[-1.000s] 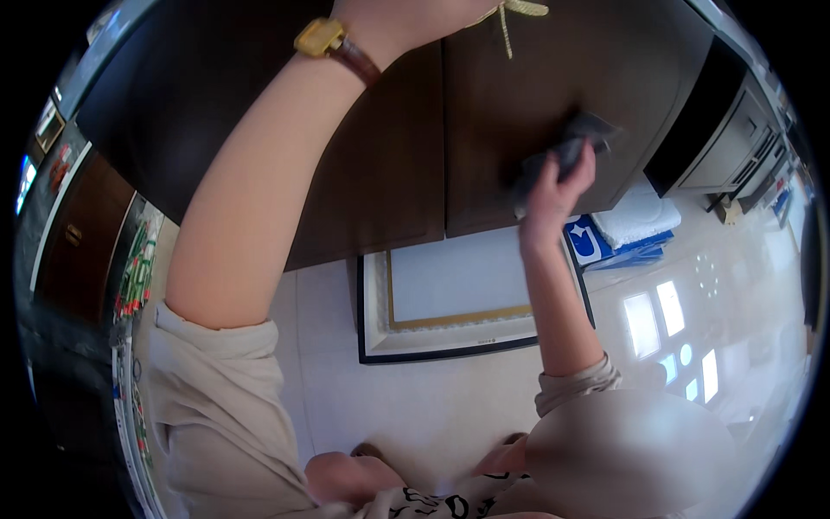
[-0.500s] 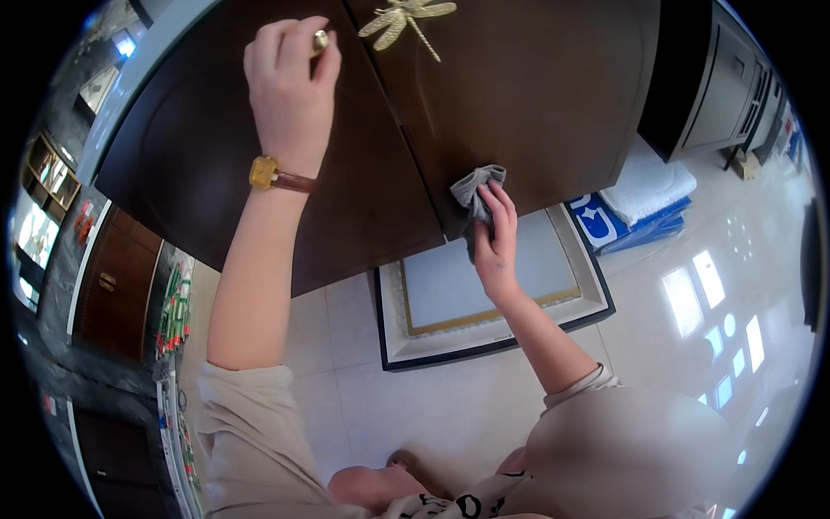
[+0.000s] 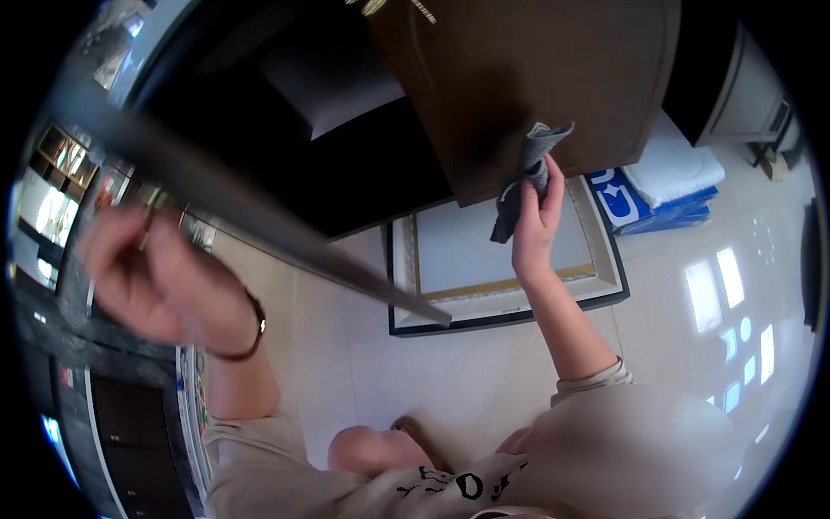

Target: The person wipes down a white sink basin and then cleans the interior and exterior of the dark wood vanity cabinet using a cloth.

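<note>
A dark brown cabinet door (image 3: 268,229) stands swung out, seen nearly edge-on and blurred. My left hand (image 3: 173,290), also smeared by motion, pinches the gold knob (image 3: 150,218) on that door. Behind it the dark cabinet interior (image 3: 363,173) shows, with a pale grey surface inside. The right-hand cabinet door (image 3: 484,78) is closed, and a gold dragonfly handle (image 3: 380,7) on it is cut by the top edge. In front of this door my right hand (image 3: 538,233) is closed around a crumpled grey cloth (image 3: 519,195).
On the floor below the cabinet lies a large frame (image 3: 506,304) with a dark outer edge. White folded fabric (image 3: 674,169) rests on a blue package (image 3: 666,214) to the right. Another dark cabinet (image 3: 743,86) stands at far right. Shiny tiles (image 3: 657,285) cover the floor.
The left door has swung open, my left hand moving down and left with its knob. My right hand has moved slightly right and up, holding the cloth.
</note>
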### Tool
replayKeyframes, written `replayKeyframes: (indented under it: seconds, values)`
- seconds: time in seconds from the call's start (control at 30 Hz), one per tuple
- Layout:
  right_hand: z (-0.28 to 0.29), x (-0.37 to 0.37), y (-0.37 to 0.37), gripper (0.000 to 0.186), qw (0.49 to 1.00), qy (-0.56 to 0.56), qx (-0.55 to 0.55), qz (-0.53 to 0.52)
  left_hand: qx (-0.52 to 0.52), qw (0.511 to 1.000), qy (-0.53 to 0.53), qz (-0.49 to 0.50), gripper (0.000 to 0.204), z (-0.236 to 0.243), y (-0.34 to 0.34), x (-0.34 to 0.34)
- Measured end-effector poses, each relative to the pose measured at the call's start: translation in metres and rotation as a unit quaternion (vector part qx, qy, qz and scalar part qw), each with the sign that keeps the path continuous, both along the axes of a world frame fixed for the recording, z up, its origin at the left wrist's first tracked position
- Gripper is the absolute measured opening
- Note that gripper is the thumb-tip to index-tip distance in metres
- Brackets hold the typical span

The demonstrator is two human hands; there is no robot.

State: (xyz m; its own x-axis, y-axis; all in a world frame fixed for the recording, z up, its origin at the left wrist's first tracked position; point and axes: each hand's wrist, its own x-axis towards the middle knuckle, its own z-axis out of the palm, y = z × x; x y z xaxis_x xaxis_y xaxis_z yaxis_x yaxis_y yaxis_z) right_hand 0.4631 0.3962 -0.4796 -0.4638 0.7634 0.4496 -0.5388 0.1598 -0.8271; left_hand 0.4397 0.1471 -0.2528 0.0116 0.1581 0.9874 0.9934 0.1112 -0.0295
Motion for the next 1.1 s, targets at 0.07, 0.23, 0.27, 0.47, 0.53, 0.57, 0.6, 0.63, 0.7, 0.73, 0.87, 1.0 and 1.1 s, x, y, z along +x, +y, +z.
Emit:
replayKeyframes:
  seconds: [0.07, 0.23, 0.27, 0.47, 0.53, 0.57, 0.6, 0.63, 0.7, 0.73, 0.87, 1.0, 1.1]
  values:
    - [-0.001, -0.003, -0.012, 0.038, 1.000, -0.010, 0.009, 0.028, -0.005, 1.000, -0.019, 0.002, 0.016, -0.001, -0.046, 0.033]
    - [-0.021, -0.010, -0.019, 0.040, 0.998, -0.017, 0.037, 0.041, 0.022, 0.997, -0.070, -0.023, 0.018, -0.025, -0.121, 0.081]
    - [-0.024, -0.011, -0.024, 0.040, 0.998, -0.009, 0.033, 0.049, 0.030, 0.997, -0.073, -0.016, 0.019, -0.026, -0.133, 0.090]
    - [-0.014, -0.010, -0.060, 0.042, 0.990, 0.015, 0.004, 0.141, 0.067, 0.993, -0.091, 0.019, 0.026, -0.042, -0.180, 0.126]
    - [-0.017, -0.014, -0.076, 0.040, 0.986, 0.020, 0.010, 0.168, 0.079, 0.991, -0.102, 0.032, 0.029, -0.047, -0.194, 0.131]
    - [-0.019, -0.016, -0.083, 0.039, 0.984, 0.022, 0.022, 0.174, 0.084, 0.990, -0.108, 0.034, 0.030, -0.047, -0.199, 0.130]
    - [-0.021, -0.017, -0.093, 0.039, 0.982, 0.024, 0.032, 0.184, 0.085, 0.989, -0.115, 0.039, 0.032, -0.049, -0.206, 0.133]
    - [-0.020, -0.017, -0.102, 0.038, 0.979, 0.023, 0.063, 0.195, 0.084, 0.988, -0.127, 0.039, 0.033, -0.049, -0.212, 0.135]
    - [-0.014, -0.015, -0.117, 0.038, 0.969, 0.023, 0.127, 0.208, 0.055, 0.983, -0.174, 0.004, 0.036, -0.051, -0.226, 0.137]
    - [-0.012, -0.012, -0.122, 0.036, 0.964, 0.023, 0.132, 0.229, 0.030, 0.979, -0.202, -0.021, 0.038, -0.049, -0.235, 0.140]
    - [-0.013, -0.009, -0.126, 0.031, 0.948, 0.030, 0.178, 0.260, 0.289, 0.892, -0.171, 0.302, 0.049, -0.062, -0.203, 0.134]
    - [-0.015, -0.004, -0.127, 0.031, 0.947, -0.045, 0.084, 0.307, 0.290, 0.883, -0.287, 0.233, 0.051, -0.061, -0.220, 0.137]
    - [-0.007, -0.004, -0.137, 0.030, 0.952, -0.060, 0.095, 0.287, 0.278, 0.880, -0.319, 0.216, 0.047, -0.062, -0.237, 0.137]
